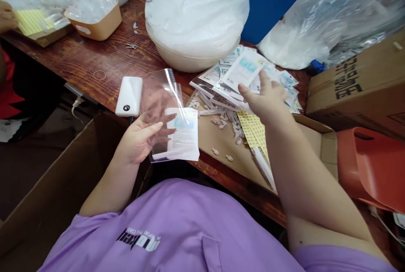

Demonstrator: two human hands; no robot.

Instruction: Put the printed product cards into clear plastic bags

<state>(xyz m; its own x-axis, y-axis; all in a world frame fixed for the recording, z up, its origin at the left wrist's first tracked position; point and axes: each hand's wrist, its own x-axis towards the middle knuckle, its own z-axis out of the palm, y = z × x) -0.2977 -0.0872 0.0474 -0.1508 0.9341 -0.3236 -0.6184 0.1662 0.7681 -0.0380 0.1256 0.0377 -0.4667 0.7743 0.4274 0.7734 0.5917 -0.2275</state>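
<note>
My left hand point(137, 139) pinches a clear plastic bag point(158, 95), thumb on top and the other fingers showing through the film. Just beyond those fingers is a stack of white printed cards point(185, 137) at the table's front edge, partly covered by the bag. What supports the stack I cannot tell. My right hand point(267, 95) is stretched out with fingers spread over a pile of bagged cards point(218, 76). A bagged card point(243, 69) on top of that pile lies by its fingertips; whether they touch is unclear.
Small translucent plastic pieces point(229, 158) and yellow sticker sheets point(253, 128) lie in a cardboard tray point(210, 141). Behind stands a plastic-lined basin point(190, 59). A white power bank point(129, 95), a tan bin point(104, 21), a carton point(357, 82) and a red chair point(373, 166) surround the work area.
</note>
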